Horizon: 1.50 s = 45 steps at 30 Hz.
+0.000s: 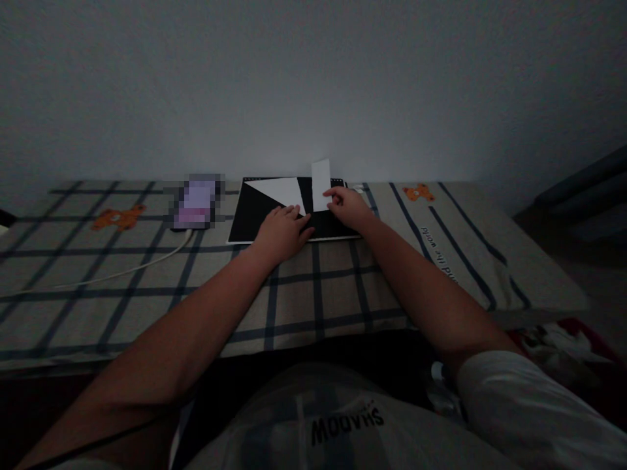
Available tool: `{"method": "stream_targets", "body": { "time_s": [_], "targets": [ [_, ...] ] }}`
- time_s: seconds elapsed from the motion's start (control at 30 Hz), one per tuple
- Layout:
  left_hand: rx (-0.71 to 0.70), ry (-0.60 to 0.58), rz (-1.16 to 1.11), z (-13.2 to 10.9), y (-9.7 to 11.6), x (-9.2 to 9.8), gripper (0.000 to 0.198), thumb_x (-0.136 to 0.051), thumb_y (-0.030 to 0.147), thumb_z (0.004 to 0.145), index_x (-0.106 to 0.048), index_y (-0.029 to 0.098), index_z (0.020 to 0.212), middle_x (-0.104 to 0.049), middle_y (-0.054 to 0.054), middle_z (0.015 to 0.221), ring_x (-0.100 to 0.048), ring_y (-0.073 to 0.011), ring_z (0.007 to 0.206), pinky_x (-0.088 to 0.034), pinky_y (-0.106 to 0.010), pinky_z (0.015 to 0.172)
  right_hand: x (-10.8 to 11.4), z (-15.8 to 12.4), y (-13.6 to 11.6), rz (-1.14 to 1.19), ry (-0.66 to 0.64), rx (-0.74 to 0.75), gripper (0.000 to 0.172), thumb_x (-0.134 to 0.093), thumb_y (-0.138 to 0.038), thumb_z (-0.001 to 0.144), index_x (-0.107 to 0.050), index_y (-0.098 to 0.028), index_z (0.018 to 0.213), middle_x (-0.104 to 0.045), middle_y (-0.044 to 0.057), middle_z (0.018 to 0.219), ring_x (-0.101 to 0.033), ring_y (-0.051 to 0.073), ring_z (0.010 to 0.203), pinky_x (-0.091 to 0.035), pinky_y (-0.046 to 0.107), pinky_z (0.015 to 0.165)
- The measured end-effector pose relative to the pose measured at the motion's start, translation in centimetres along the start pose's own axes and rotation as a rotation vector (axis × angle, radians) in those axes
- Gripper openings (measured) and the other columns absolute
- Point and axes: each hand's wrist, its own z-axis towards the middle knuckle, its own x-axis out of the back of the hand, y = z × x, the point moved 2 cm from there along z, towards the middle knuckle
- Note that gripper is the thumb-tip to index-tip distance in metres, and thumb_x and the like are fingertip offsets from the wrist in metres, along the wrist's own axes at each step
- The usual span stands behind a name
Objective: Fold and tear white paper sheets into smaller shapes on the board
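A black notebook or board (245,222) with a row of holes along its far edge lies flat on the cloth. On it rests a white triangular piece of paper (279,191), its lower tip close to my left hand. My left hand (284,232) lies with fingers spread on the black surface and the near edge of that triangle. With thumb and forefinger, my right hand (349,206) pinches the right edge of a narrow white paper strip (321,186), which extends past the far edge of the black surface.
To the left lies a phone (196,202), its screen blurred, with a white cable (147,264) trailing left. A checked tablecloth (313,294) with bear prints covers the table against a plain wall (313,85). A plastic bottle (441,385) stands below at right.
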Motion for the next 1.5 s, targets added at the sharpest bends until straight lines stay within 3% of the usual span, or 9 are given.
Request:
{"method": "stream_targets", "body": {
  "time_s": [0.13,0.27,0.4,0.57,0.73,0.97,1.13,1.3,1.5],
  "targets": [
    [0.032,0.054,-0.062,-0.1,-0.2,0.3,0.045,-0.048,0.044,0.101,-0.069,0.021,0.134,-0.053,-0.013,0.153,-0.053,-0.0320,0.136,-0.040,-0.049,0.114,0.2,0.1,0.0,0.064,0.039,0.005,0.033,-0.056,-0.013,0.082,-0.069,-0.015,0.113,-0.055,0.000,0.079,-0.052,0.017,0.072,-0.044,0.031,0.072],
    [0.091,0.271,-0.311,0.3,-1.3,0.7,0.037,-0.054,0.036,0.097,-0.075,0.018,0.121,-0.058,-0.012,0.149,-0.056,-0.0276,0.133,-0.043,-0.046,0.114,0.4,-0.1,-0.5,0.120,0.059,0.051,0.032,-0.057,-0.015,0.084,-0.068,-0.016,0.114,-0.055,0.000,0.081,-0.052,0.015,0.071,-0.045,0.029,0.070],
    [0.252,0.458,-0.644,0.8,-3.8,0.4,0.036,-0.059,0.034,0.092,-0.074,0.019,0.121,-0.070,-0.009,0.133,-0.063,-0.0234,0.124,-0.047,-0.042,0.111,0.3,-0.6,-1.7,0.219,-0.023,0.122,0.034,-0.059,-0.019,0.085,-0.067,-0.019,0.118,-0.059,0.001,0.088,-0.050,0.013,0.067,-0.044,0.028,0.067],
    [0.472,0.470,-1.028,1.2,-6.0,-0.6,0.050,-0.070,0.045,0.085,-0.073,0.011,0.121,-0.076,-0.014,0.115,-0.071,-0.0258,0.103,-0.055,-0.043,0.098,-0.3,-1.6,-3.6,0.259,-0.184,0.249,0.033,-0.062,-0.023,0.086,-0.069,-0.018,0.118,-0.063,0.002,0.086,-0.051,0.014,0.069,-0.044,0.028,0.067],
    [0.521,0.503,-1.362,1.6,-6.4,-1.1,0.050,-0.075,0.035,0.079,-0.069,0.013,0.123,-0.077,-0.009,0.099,-0.072,-0.0206,0.089,-0.061,-0.034,0.079,-0.8,-2.4,-4.4,0.222,-0.260,0.330,0.031,-0.062,-0.026,0.087,-0.073,-0.016,0.114,-0.063,0.002,0.082,-0.052,0.014,0.069,-0.045,0.028,0.067],
    [0.544,0.610,-1.328,1.8,-7.1,-1.4,0.041,-0.076,0.026,0.073,-0.073,0.014,0.112,-0.073,-0.003,0.085,-0.068,-0.0152,0.074,-0.060,-0.029,0.071,-1.1,-2.4,-4.7,0.167,-0.338,0.526,0.051,-0.054,-0.009,0.082,-0.070,-0.022,0.129,-0.068,0.008,0.117,-0.061,0.016,0.091,-0.049,0.032,0.082],
    [0.576,0.644,-1.226,1.6,-7.2,-1.7,0.038,-0.076,0.033,0.076,-0.076,0.013,0.108,-0.075,-0.005,0.086,-0.070,-0.0179,0.074,-0.059,-0.033,0.074,-1.3,-2.4,-4.9,0.120,-0.235,0.492,0.029,-0.061,-0.023,0.092,-0.076,-0.026,0.116,-0.073,0.005,0.103,-0.063,0.018,0.095,-0.048,0.035,0.089],
    [0.457,0.566,-1.185,1.2,-6.3,-1.1,0.031,-0.077,0.037,0.076,-0.080,0.014,0.096,-0.078,-0.007,0.090,-0.072,-0.0212,0.082,-0.058,-0.034,0.080,-0.9,-2.0,-4.4,0.127,-0.107,0.400,0.018,-0.064,-0.035,0.093,-0.078,-0.025,0.093,-0.069,0.004,0.091,-0.061,0.018,0.086,-0.048,0.034,0.082],
    [0.315,0.425,-1.145,0.8,-5.3,-0.4,0.032,-0.076,0.043,0.075,-0.082,0.017,0.094,-0.079,-0.005,0.087,-0.070,-0.0207,0.079,-0.056,-0.034,0.079,-0.4,-1.4,-3.7,0.217,0.121,0.279,0.017,-0.069,-0.036,0.085,-0.071,-0.020,0.080,-0.069,0.007,0.097,-0.061,0.020,0.089,-0.049,0.035,0.083]
  ]
}}
